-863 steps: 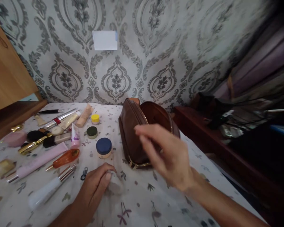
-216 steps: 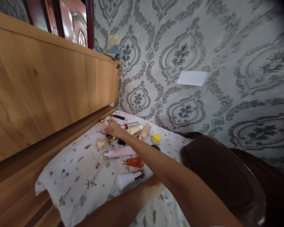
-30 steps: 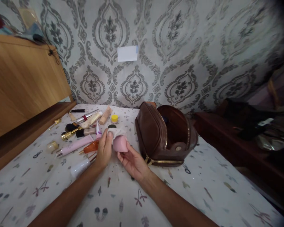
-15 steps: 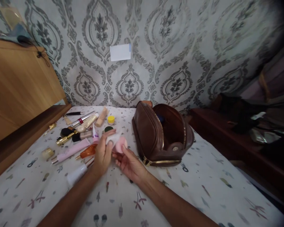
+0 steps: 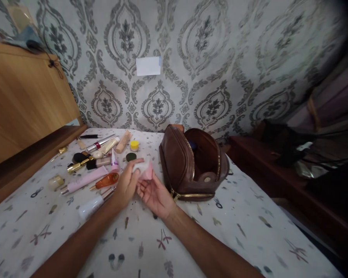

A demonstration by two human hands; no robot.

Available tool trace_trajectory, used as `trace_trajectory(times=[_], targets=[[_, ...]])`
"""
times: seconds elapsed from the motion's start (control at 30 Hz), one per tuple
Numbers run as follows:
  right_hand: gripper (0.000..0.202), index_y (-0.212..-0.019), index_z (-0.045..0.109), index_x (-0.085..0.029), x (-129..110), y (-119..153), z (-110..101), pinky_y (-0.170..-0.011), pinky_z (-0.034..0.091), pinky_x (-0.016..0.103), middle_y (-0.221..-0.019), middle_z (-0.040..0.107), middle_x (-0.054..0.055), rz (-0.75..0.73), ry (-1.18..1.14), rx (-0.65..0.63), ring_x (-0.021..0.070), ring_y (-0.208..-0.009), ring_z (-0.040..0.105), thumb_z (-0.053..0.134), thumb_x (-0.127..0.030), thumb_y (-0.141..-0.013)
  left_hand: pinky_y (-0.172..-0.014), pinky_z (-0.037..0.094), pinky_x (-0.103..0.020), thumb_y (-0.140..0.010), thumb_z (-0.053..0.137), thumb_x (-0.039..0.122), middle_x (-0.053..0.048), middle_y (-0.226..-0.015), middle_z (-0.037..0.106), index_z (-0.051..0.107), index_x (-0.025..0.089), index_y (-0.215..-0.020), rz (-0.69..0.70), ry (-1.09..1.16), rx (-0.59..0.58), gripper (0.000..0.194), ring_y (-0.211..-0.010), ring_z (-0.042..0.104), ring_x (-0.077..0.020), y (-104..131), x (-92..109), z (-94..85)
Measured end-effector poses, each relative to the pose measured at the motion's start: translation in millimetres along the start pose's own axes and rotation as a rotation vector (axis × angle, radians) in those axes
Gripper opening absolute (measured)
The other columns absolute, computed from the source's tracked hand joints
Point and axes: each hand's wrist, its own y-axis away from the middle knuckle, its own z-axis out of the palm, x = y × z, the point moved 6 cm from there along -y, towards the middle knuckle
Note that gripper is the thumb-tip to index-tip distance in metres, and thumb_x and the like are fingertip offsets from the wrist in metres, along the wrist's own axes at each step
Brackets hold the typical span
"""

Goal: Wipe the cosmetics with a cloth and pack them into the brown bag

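My left hand [image 5: 128, 181] is closed on a crumpled-looking white piece [image 5: 141, 166], perhaps tissue or thin wrapping. Against its right side sits a small soft-looking pink pad [image 5: 147, 172], pinched by the thumb and fingers of my right hand [image 5: 156, 194]. Its exact kind is not clear, and fingers cover part of it. Both hands are held just above the cloth. A dark green round lid or jar [image 5: 131, 156] lies just beyond the left fingers. Right of my hands stands a brown cosmetic bag [image 5: 178, 162], unzipped, with something dark blue inside.
Left of my hands lie a pink tube [image 5: 87, 180], an orange bottle [image 5: 107, 180], a white bottle [image 5: 91, 206], a yellow-lidded pot [image 5: 134, 145], a beige tube [image 5: 123, 141] and several other cosmetics. A wooden cabinet [image 5: 26, 96] borders the left; a patterned wall stands behind.
The pink pad has turned from face-on to more edge-on and sits closer to the white piece. My right hand has rolled palm-up a little. The view has shifted slightly.
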Motion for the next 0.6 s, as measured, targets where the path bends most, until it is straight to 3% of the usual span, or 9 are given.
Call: trace_trajectory(times=[0.07,0.27,0.37,0.5,0.6], targets=[[0.032,-0.095,0.065,-0.013,2.2,-1.0,-2.1,-0.067,0.055,0.022,-0.078,0.071,0.004,0.001,0.043,0.007,0.0129,-0.072,0.067,0.07,-0.044,-0.086,-0.106,0.04,-0.042,-0.095,0.04,0.034,-0.014,-0.128,0.06,0.051,0.016,-0.127,-0.02,-0.04,-0.067,0.038,-0.119,0.056,-0.0251,1.2,-3.4,6.5],[0.035,-0.087,0.062,-0.016,4.2,-3.0,-8.3,-0.057,0.05,0.02,-0.074,0.07,0.001,-0.114,0.175,0.044,0.0118,-0.066,0.066,0.083,-0.04,-0.073,-0.102,0.042,-0.039,-0.096,0.036,0.039,-0.011,-0.116,0.065,0.053,0.018,-0.115,-0.08,-0.072,0.036,0.033,-0.113,0.058,-0.0233,-2.5,-10.8,-1.3],[0.047,-0.096,0.057,-0.021,2.4,-0.7,-3.7,-0.059,0.051,0.021,-0.077,0.071,-0.001,-0.205,0.244,0.037,0.0128,-0.068,0.068,0.087,-0.043,-0.067,-0.102,0.042,-0.039,-0.095,0.035,0.042,-0.011,-0.112,0.067,0.054,0.018,-0.113,-0.109,-0.067,0.033,0.035,-0.111,0.06,-0.0235,-4.4,-12.6,-3.8],[0.063,-0.103,0.052,-0.022,3.5,3.8,5.7,-0.058,0.051,0.019,-0.082,0.069,-0.003,-0.311,0.396,-0.001,0.0102,-0.064,0.066,0.091,-0.04,-0.058,-0.107,0.039,-0.042,-0.091,0.041,0.047,-0.012,-0.116,0.067,0.057,0.018,-0.113,-0.178,-0.04,0.04,0.039,-0.115,0.058,-0.0262,-2.8,-17.4,-3.5],[0.062,-0.101,0.051,-0.021,2.7,6.4,8.7,-0.055,0.049,0.019,-0.085,0.068,-0.003,-0.375,0.449,-0.009,0.0101,-0.064,0.065,0.091,-0.039,-0.057,-0.113,0.033,-0.043,-0.086,0.047,0.05,-0.013,-0.123,0.065,0.061,0.017,-0.111,-0.293,0.005,0.146,0.043,-0.125,0.053,-0.0289,-0.2,-27.4,-6.8]])
